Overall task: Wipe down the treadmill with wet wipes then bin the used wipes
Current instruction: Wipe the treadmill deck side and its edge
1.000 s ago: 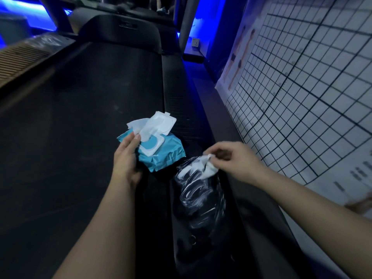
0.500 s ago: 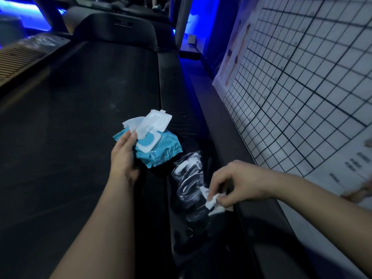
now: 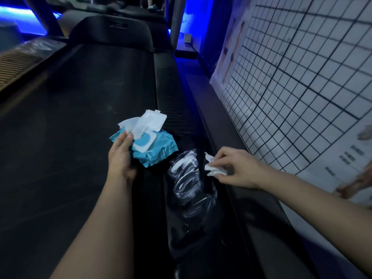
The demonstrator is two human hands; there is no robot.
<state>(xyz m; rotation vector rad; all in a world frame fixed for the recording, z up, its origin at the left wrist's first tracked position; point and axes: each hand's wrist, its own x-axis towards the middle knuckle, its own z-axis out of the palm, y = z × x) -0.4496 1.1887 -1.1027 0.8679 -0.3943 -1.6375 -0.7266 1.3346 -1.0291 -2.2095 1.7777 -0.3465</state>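
Head camera: my left hand [image 3: 120, 158] grips a blue wet-wipe pack [image 3: 159, 151], lid flipped open, over the treadmill belt [image 3: 80, 117]. My right hand [image 3: 236, 170] pinches a crumpled white wipe [image 3: 213, 170] on the right side rail [image 3: 175, 109], beside wet streaks [image 3: 185, 178].

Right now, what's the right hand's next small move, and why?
Probably a sweep of the wipe leftward across the white streaks on the glossy black rail. The right hand pinches the crumpled wipe just right of those streaks, which are not yet wiped off. The left hand only holds the open pack.
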